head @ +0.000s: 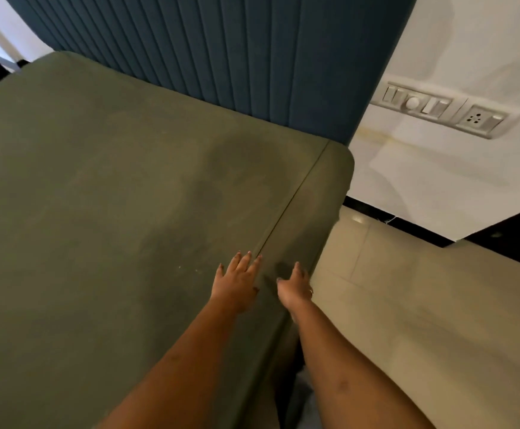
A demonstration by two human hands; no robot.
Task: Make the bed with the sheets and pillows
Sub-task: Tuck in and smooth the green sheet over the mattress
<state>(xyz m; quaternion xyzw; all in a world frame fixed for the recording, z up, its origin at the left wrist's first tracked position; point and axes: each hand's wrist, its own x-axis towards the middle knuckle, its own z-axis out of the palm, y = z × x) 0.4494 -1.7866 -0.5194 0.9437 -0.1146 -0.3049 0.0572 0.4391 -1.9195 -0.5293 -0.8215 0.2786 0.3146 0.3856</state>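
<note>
Wide and flat, the left grip [238, 281] rests palm-down on the bare olive-green mattress [97, 196], its straight fingers fanned towards the piped seam [292, 199] that runs along the mattress's right edge. Just beside it, across that seam, the right grip [294, 287] reaches over the narrow border strip at the side of the bed, fingers extended and thumb spread, holding nothing; whether it touches the fabric or hovers just above it cannot be told. A ring [311, 291] shows on one of its fingers. Both bare forearms stretch up from the lower edge of the view, the left over the mattress top, the right along its flank. The mattress fills the left and centre of the view, its surface mottled with darker patches, its rounded corner near the wall. Its head end meets a dark blue, vertically ribbed headboard [221, 57]. To the right of the headboard stands a white wall [453, 41] carrying a pale switch and socket panel [438, 109]. A black skirting [407, 224] lines the wall's foot, and a beige tiled floor [422, 305] spreads beside the bed.
</note>
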